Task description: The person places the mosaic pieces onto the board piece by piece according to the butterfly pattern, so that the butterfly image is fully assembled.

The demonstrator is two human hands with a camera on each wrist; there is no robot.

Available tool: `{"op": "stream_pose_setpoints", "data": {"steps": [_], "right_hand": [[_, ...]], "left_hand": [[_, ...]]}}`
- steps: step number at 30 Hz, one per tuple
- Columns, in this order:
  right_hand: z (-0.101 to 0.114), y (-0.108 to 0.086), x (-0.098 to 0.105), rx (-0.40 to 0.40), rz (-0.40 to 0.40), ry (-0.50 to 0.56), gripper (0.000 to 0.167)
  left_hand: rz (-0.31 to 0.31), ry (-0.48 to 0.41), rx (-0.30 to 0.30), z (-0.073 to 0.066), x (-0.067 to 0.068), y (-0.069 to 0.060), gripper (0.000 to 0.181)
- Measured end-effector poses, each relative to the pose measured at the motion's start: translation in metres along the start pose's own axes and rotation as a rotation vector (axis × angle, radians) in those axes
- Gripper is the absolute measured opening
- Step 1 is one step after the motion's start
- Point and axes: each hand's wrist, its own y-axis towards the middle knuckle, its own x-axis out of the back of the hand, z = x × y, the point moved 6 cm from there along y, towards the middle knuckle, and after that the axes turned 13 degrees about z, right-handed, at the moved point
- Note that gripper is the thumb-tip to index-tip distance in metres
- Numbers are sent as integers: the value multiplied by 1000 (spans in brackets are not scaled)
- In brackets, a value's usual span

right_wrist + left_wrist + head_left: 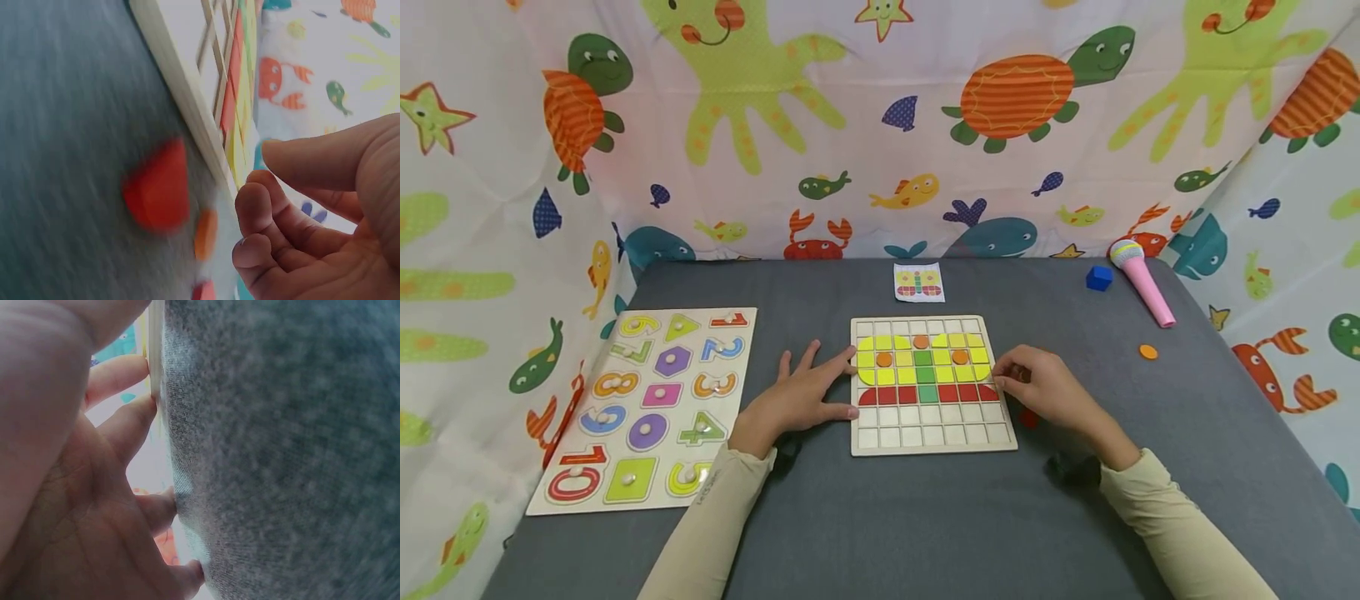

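A wooden grid board (898, 437) lies flat on the grey table, its upper rows filled with yellow, green, red and orange pieces and its lower rows bare. My left hand (797, 396) is spread, with fingertips and thumb touching the board's left edge. The right hand (1048, 383) is at the board's right edge by the red row's end piece (988, 392). Its fingers are loosely bent, and nothing shows between thumb and fingertips in the right wrist view. A red piece with a rounded side (159, 190) lies beside the board, partly hidden by that hand in the head view.
Behind the board lies a small picture card (919, 283). To the left is a number-and-shape puzzle (617, 408). A blue cube (1099, 278), a pink toy microphone (1146, 287) and an orange disc (1147, 352) are at right. A patterned curtain (850, 100) surrounds the table.
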Motion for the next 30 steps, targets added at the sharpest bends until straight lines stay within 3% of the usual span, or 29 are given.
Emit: {"op": "stream_pose_setpoints", "data": {"steps": [6, 12, 20, 30], "right_hand": [[-28, -1, 25, -32, -13, -46, 22], [-48, -6, 35, -40, 32, -31, 34], [-56, -9, 38, -32, 125, -67, 36], [-64, -17, 39, -74, 107, -44, 28]], "left_hand": [[5, -3, 10, 3, -1, 1, 99], [-4, 0, -8, 1, -1, 0, 98], [-6, -1, 5, 1, -1, 1, 97], [-8, -2, -11, 3, -2, 1, 97]]}}
